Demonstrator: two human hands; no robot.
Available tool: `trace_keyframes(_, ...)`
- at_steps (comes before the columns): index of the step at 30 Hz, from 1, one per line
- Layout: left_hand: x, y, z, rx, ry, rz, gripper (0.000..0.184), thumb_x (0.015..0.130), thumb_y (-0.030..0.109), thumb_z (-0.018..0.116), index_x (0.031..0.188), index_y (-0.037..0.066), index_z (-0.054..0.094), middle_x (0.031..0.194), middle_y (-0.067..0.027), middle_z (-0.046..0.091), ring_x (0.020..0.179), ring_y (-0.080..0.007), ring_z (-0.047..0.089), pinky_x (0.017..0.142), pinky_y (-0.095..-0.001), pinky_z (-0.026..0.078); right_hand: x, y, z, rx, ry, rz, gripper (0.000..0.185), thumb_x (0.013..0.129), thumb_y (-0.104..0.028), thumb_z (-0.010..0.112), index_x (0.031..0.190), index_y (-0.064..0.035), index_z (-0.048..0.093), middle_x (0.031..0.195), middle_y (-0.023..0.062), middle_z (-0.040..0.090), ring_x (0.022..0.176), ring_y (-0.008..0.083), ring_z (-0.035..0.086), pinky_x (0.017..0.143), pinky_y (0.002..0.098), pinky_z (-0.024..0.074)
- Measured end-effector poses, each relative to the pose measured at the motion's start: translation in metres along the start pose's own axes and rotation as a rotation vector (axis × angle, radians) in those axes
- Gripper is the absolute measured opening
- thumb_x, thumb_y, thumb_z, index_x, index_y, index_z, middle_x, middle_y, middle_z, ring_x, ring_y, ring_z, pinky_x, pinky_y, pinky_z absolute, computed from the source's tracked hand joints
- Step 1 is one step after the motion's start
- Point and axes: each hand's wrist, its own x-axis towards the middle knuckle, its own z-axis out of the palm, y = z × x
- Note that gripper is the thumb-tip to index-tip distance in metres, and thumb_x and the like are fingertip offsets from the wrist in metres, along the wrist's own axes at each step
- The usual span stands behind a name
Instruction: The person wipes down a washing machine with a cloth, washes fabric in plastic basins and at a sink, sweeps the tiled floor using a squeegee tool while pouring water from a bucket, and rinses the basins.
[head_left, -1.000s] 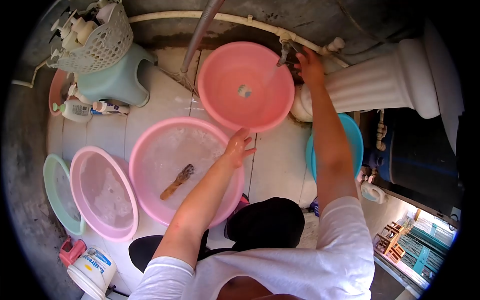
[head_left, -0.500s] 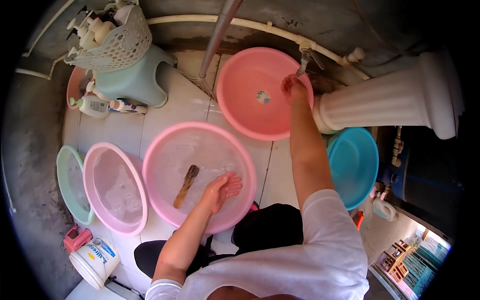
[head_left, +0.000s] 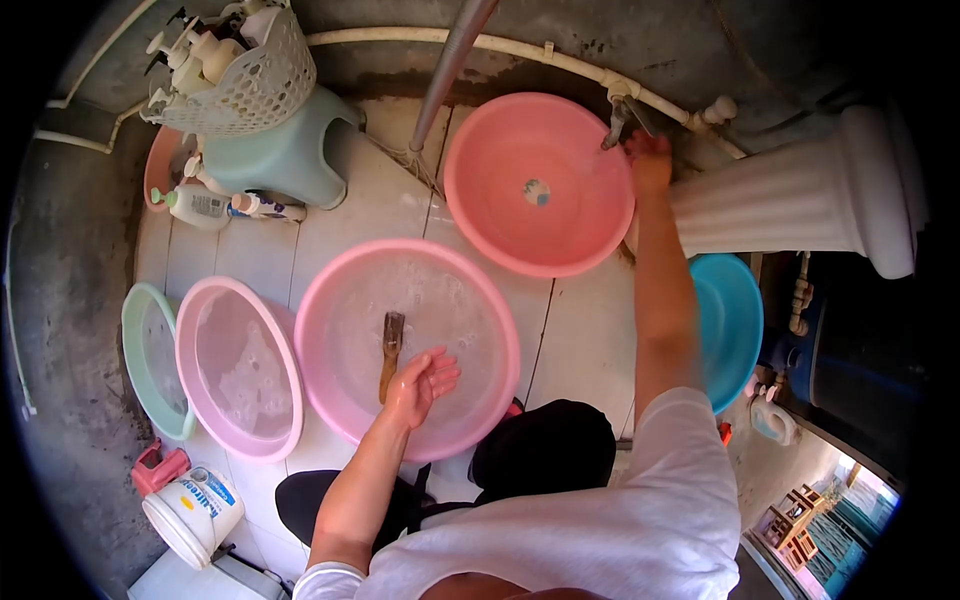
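My left hand (head_left: 424, 385) is open, palm tilted up and fingers stretched, over the large pink basin (head_left: 510, 345) of water. Beside it in the water lies a wooden-handled piece (head_left: 393, 332) with a wide dark end, resembling a scrubbing brush; the hand overlaps the view near its handle end. My right hand (head_left: 651, 158) is at the wall, its fingers curled at the lever handle of the metal tap (head_left: 615, 126). Under the tap's spout stands a coral-pink basin (head_left: 535, 245) with a small round picture on its bottom.
At left stand a lighter pink basin (head_left: 291, 400) and a green basin (head_left: 135, 300). A blue basin (head_left: 735, 330) sits beside my right arm, below a white pedestal (head_left: 780, 205). A stool (head_left: 270, 160) carries a basket of bottles (head_left: 255, 90). A metal pole (head_left: 450, 70) rises behind.
My right hand has moved from below the tap's spout to its handle. The brush-like piece has turned more upright in the water. My left hand has shifted slightly left, nearer to it.
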Motion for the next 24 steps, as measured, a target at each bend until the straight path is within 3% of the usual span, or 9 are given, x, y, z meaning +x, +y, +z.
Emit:
trace_keyframes(1, 0.0, 0.0, 0.0, 0.012, 0.018, -0.004, 0.038, 0.081, 0.028, 0.045, 0.111, 0.004, 0.043, 0.101, -0.0113, 0.053, 0.089, -0.0231, 0.053, 0.077, -0.0344, 0.042, 0.002, -0.012, -0.003, -0.081, 0.027, -0.148, 0.026, 0.08, -0.01, 0.047, 0.105, -0.0053, 0.047, 0.087, 0.0049, 0.057, 0.07, 0.0131, 0.056, 0.057, 0.0234, 0.0438)
trace_keyframes(5, -0.001, -0.003, -0.005, 0.055, 0.059, -0.026, 0.036, 0.081, 0.028, 0.045, 0.109, 0.005, 0.045, 0.098, -0.0105, 0.055, 0.089, -0.0232, 0.054, 0.077, -0.0347, 0.043, -0.009, -0.051, -0.004, -0.163, -0.082, -0.167, 0.026, 0.078, -0.008, 0.046, 0.104, -0.0051, 0.05, 0.083, 0.0052, 0.059, 0.068, 0.014, 0.056, 0.061, 0.0238, 0.0438)
trace_keyframes(10, -0.01, 0.0, -0.018, 0.04, 0.049, -0.007, 0.037, 0.081, 0.027, 0.044, 0.11, 0.004, 0.045, 0.101, -0.0115, 0.053, 0.091, -0.0237, 0.053, 0.079, -0.0353, 0.041, -0.014, -0.059, 0.005, -0.622, -0.072, -0.175, 0.02, 0.074, -0.009, 0.047, 0.092, -0.0041, 0.055, 0.068, 0.0059, 0.059, 0.064, 0.0135, 0.056, 0.059, 0.0271, 0.0432)
trace_keyframes(14, -0.015, -0.001, -0.031, 0.025, 0.065, -0.019, 0.037, 0.081, 0.027, 0.043, 0.111, 0.004, 0.045, 0.104, -0.0123, 0.052, 0.093, -0.024, 0.052, 0.08, -0.0351, 0.041, -0.025, -0.073, 0.017, -0.504, -0.143, -0.1, 0.019, 0.074, -0.008, 0.047, 0.089, -0.0008, 0.055, 0.069, 0.0082, 0.06, 0.066, 0.0162, 0.057, 0.058, 0.0282, 0.0433)
trace_keyframes(16, -0.015, -0.003, -0.037, 0.003, 0.069, -0.039, 0.035, 0.081, 0.027, 0.044, 0.109, 0.005, 0.046, 0.1, -0.011, 0.054, 0.09, -0.0238, 0.053, 0.079, -0.0353, 0.041, -0.048, -0.099, 0.026, -0.106, -0.28, 0.176, 0.033, 0.078, -0.006, 0.045, 0.109, 0.0022, 0.042, 0.102, 0.0113, 0.053, 0.086, 0.0171, 0.054, 0.066, 0.0276, 0.0429)
trace_keyframes(20, -0.014, -0.006, -0.039, -0.003, 0.085, -0.064, 0.033, 0.081, 0.027, 0.045, 0.106, 0.005, 0.047, 0.094, -0.0093, 0.056, 0.087, -0.0234, 0.054, 0.077, -0.0351, 0.042, -0.059, -0.091, 0.038, 0.172, -0.219, 0.217, 0.046, 0.076, -0.008, 0.05, 0.117, 0.0036, 0.033, 0.114, 0.0139, 0.044, 0.098, 0.0186, 0.05, 0.072, 0.0298, 0.0426)
trace_keyframes(22, -0.013, -0.006, -0.037, 0.005, 0.08, -0.058, 0.033, 0.081, 0.027, 0.045, 0.106, 0.005, 0.047, 0.094, -0.0093, 0.056, 0.086, -0.0233, 0.054, 0.077, -0.0349, 0.042, -0.064, -0.092, 0.04, 0.295, -0.27, 0.22, 0.067, 0.072, -0.007, 0.055, 0.126, 0.0043, 0.017, 0.122, 0.0185, 0.034, 0.1, 0.0227, 0.047, 0.078, 0.0317, 0.0433)
trace_keyframes(24, -0.011, -0.003, -0.034, 0.011, 0.076, -0.052, 0.033, 0.081, 0.027, 0.045, 0.106, 0.004, 0.047, 0.094, -0.0094, 0.056, 0.086, -0.0232, 0.054, 0.076, -0.0347, 0.043, -0.065, -0.075, 0.034, 0.153, -0.283, 0.117, 0.07, 0.071, -0.01, 0.058, 0.126, 0.0042, 0.017, 0.122, 0.0189, 0.034, 0.103, 0.0249, 0.045, 0.082, 0.0325, 0.0407)
